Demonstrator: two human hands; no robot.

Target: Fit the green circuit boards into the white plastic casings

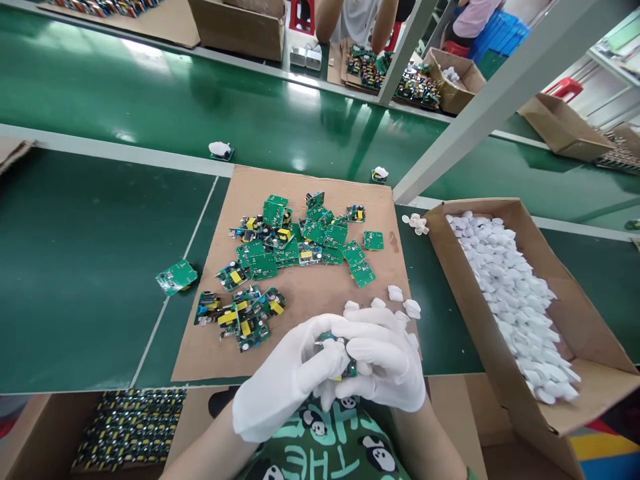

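My left hand (295,373) and my right hand (387,360), both in white gloves, are closed together around a small green circuit board (353,367). The gloved fingers cover most of that board; only bits of its parts show between them. Just beyond my right hand, several small white pieces (412,308) lie on a cardboard sheet (305,303). Farther up the sheet is a loose pile of green circuit boards (314,231), some face down. Nearer my left hand sits a smaller heap of boards with yellow parts (245,319).
On the right stands a cardboard box (470,333) of white pieces (510,300). A lone board (176,277) lies left of the sheet. Two boards with white tops (221,151) rest on the green belt (165,93). A grey post (480,100) slants across. Another person sits opposite.
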